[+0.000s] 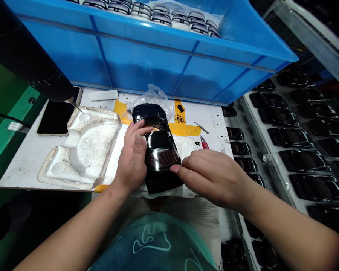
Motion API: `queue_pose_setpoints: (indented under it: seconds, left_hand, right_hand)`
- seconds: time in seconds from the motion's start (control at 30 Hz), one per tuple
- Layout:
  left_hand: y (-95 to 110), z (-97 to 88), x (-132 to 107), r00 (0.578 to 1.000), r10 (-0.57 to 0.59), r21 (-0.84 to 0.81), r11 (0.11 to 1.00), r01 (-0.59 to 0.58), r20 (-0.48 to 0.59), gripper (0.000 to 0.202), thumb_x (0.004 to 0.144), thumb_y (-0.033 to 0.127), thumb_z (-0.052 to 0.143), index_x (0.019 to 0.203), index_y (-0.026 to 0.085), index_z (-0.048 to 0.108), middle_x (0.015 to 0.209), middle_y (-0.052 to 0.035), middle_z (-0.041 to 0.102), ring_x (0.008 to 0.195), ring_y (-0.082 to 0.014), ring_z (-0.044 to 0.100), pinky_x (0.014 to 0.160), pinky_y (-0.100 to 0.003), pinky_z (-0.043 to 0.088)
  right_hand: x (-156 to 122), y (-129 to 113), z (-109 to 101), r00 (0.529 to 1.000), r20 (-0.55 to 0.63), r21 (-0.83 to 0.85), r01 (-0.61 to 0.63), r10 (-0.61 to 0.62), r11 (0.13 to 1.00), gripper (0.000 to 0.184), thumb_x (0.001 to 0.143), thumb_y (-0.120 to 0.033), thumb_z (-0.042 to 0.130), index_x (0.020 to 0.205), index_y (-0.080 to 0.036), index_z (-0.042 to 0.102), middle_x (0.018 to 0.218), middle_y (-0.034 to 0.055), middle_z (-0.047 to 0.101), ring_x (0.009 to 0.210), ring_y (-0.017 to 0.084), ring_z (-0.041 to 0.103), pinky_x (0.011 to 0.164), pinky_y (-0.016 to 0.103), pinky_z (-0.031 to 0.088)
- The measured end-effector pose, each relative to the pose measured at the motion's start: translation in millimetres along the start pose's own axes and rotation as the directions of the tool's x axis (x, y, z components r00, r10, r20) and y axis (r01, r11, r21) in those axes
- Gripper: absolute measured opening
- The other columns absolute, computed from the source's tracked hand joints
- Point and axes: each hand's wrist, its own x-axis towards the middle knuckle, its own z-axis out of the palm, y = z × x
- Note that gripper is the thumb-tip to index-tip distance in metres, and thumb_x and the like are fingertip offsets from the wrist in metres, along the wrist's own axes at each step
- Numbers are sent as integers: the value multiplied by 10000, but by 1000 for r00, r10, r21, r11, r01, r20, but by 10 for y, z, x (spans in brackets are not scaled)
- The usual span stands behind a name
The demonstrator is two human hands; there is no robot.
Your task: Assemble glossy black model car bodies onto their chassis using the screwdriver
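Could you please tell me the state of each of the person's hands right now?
Left hand: closed, holding a glossy black plastic taillight.
Right hand: pinched at its lower edge.

On our bench we have the moulded foam tray (pixel 81 150) at left, a phone (pixel 55 113) just beside it, the car-shaped plastic shell (pixel 159 146) to its right, a plastic crate (pixel 147 56) behind, and rows of matching shells (pixel 313 187) off the bench's right edge.

Teal shirt (pixel 155 244) with pale outline print, bare forearms (pixel 285 222)
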Motion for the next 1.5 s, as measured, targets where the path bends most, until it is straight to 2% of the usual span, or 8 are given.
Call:
queue_pose_setpoints:
  seconds: [0.27,0.47,0.63,0.93,1.17,1.5]
  left_hand:
    - [4,-7,2,1000,4,14,1000,-4,5,656,1055,617,205,1199,171,664,1488,-129,547,1482,-227,386,1272,-475,231]
    - [-4,-15,3,1000,5,17,1000,-6,10,656,1057,612,203,1201,166,662,1492,-135,542,1483,-228,383,1275,-478,223]
    - [0,-7,13,1000,1,8,1000,-2,9,657,1058,612,204,1200,162,661,1491,-137,540,1490,-235,375,1277,-483,221]
    - [-3,2,-8,1000,-26,-20,999,26,-4,623,1054,621,219,1179,212,672,1497,-92,543,1492,-209,372,1279,-462,223]
    - [7,-3,-1,1000,-25,-4,1000,25,-12,618,1050,627,204,1163,242,675,1495,-68,556,1498,-202,368,1282,-474,215]
    - [21,-7,-9,999,-37,-10,999,37,-5,621,1057,614,206,1175,221,671,1499,-80,547,1496,-197,368,1283,-448,217]
  right_hand:
    - [-28,-6,156,999,33,-13,23,-22,1000,210,954,-112,553,766,-170,627,672,20,526,647,177,386,604,329,258]
    - [-24,6,191,999,26,-16,32,-32,999,198,941,-109,574,757,-174,604,672,19,513,653,180,381,607,331,251]
    - [-11,4,120,999,14,-17,53,-53,998,171,936,-110,590,777,-170,611,660,19,530,639,180,383,596,335,256]
    - [15,12,-45,1000,15,21,-2,2,1000,163,968,-116,559,831,-149,642,700,31,593,663,167,442,599,332,296]
    - [-23,5,64,1000,25,24,-13,12,1000,197,975,-125,549,802,-153,638,682,20,543,651,155,408,600,332,250]
    - [-46,40,208,997,65,29,-39,37,999,248,988,-121,518,777,-171,640,702,12,561,666,154,443,609,307,298]
